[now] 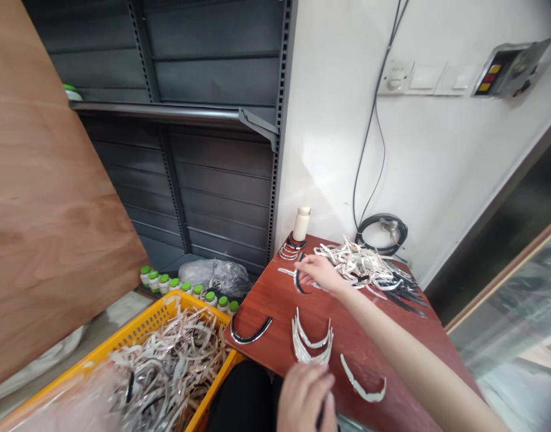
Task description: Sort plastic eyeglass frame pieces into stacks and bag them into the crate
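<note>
My right hand [320,274] reaches across the reddish wooden table, its fingers closed on a black curved strip [298,282]. My left hand [304,393] is low at the table's near edge, blurred, with the fingers curled; a small dark piece shows by its thumb, too unclear to name. Just beyond it lies a nested stack of clear-white curved strips [309,348]. A single white curved strip [364,387] rests to the right. On the left corner sits a black U-shaped strip [251,336] with a shiny edge.
A tangled heap of white and black strips [358,267] covers the table's back. Several rings stand near a cream cylinder [301,224]. On the floor, a yellow crate [156,309] holds many strips. Green-lidded jars [164,283] line a dark shelf [176,111]. Coiled cable [399,237] hangs behind.
</note>
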A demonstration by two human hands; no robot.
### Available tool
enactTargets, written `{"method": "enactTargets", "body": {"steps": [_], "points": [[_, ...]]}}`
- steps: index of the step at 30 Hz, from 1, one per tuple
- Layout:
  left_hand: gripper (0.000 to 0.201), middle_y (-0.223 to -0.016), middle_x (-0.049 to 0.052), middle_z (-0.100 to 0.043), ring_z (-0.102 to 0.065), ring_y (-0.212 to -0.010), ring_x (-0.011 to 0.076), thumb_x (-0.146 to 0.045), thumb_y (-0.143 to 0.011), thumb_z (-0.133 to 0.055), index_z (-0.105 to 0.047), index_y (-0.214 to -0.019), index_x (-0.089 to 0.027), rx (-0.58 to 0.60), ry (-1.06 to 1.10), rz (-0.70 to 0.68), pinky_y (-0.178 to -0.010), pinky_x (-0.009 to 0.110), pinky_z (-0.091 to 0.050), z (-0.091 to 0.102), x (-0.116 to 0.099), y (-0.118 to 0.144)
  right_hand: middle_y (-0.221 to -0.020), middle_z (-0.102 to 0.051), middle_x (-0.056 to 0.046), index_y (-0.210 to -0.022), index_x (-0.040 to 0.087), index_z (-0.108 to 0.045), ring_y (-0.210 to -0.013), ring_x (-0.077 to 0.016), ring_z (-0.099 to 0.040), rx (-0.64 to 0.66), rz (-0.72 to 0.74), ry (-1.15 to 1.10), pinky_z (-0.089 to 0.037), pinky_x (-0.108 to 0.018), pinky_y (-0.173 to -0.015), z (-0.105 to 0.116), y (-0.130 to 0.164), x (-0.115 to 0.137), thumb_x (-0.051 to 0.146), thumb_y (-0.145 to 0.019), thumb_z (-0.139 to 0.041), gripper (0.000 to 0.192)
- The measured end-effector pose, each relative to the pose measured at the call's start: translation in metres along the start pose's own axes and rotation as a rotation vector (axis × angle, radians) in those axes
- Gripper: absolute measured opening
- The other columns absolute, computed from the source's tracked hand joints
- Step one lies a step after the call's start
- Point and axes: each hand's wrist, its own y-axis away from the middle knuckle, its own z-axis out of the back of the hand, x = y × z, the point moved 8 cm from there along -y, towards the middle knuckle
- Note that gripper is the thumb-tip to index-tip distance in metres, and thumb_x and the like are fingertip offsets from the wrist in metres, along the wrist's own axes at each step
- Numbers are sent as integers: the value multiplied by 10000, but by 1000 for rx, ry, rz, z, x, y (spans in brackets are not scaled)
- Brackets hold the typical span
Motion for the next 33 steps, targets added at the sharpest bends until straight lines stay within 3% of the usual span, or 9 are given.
{"method": "enactTargets", "body": {"steps": [4, 7, 11, 15, 18, 22, 28, 30, 33], "points": [[381, -1332, 119, -609, -524, -1297, 274, -279, -940, -475, -512, -1312, -203, 102, -352, 419, -1083, 565, -413, 47, 91, -11, -559, -681, 30, -677, 212, -607, -566, -152, -693, 221, 12, 266, -539, -234, -587, -97, 2, 11, 336, -803, -711, 205], [463, -1431, 162, -527, -428, -1381, 335, -357, -972, -409, -441, -1384, -148, 174, -498, 559, -1109, 678, -301, 56, 126, 0, -502, -652, 31, -573, 218, -615, -627, -173, -711, 284, 19, 458, -536, -266, -698, -140, 2, 9, 282, -786, -705, 240], [428, -1471, 140, -495, -380, -1415, 335, -376, -970, -398, -512, -1334, -180, 250, -590, 530, -1145, 701, -169, 51, 130, 10, -552, -694, -15, -541, 224, -660, -731, -207, -730, 317, 32, 610, -524, -281, -730, -158, 4, 0, 308, -830, -655, 301], [379, -1454, 128, -518, -400, -1405, 318, -368, -962, -413, -563, -1261, -189, 248, -608, 494, -1162, 678, -145, 55, 127, 12, -745, -768, 12, -715, 253, -752, -809, -188, -729, 354, 128, 650, -510, -238, -734, -158, 19, -4, 257, -744, -732, 36], [354, -1449, 120, -526, -414, -1397, 308, -358, -961, -418, -573, -1235, -196, 250, -610, 476, -1171, 672, -114, 57, 128, 11, -796, -776, 43, -819, 261, -769, -784, -141, -726, 384, 209, 634, -497, -187, -722, -159, 34, -4, 197, -749, -719, 108], [402, -1465, 100, -513, -401, -1409, 284, -371, -961, -427, -526, -1312, -202, 281, -586, 425, -1191, 640, -91, 53, 126, 9, -855, -774, 67, -887, 280, -757, -795, -107, -716, 302, 286, 655, -484, -159, -743, -140, 33, -3, 289, -858, -655, 106], [472, -1517, 40, -454, -378, -1425, 270, -385, -959, -451, -436, -1422, -292, 391, -581, 369, -1187, 658, -78, 44, 123, 5, -1047, -733, -126, -1018, 191, -706, -1004, -261, -662, -153, 158, 936, -445, -351, -870, -24, -11, -16, 281, -962, -481, 250], [470, -1512, 33, -462, -386, -1419, 270, -392, -958, -456, -444, -1418, -296, 398, -589, 363, -1187, 658, -79, 44, 123, 4, -1023, -722, -169, -915, 164, -719, -1033, -319, -640, -211, 92, 1036, -427, -400, -879, 8, -19, -27, 298, -916, -563, 205], [455, -1500, 21, -477, -387, -1416, 266, -393, -961, -452, -460, -1405, -292, 409, -593, 356, -1188, 653, -78, 43, 123, 3, -914, -733, -148, -753, 174, -715, -995, -337, -644, -174, 27, 1139, -418, -407, -862, 30, -21, -48, 305, -831, -676, 157]]}}
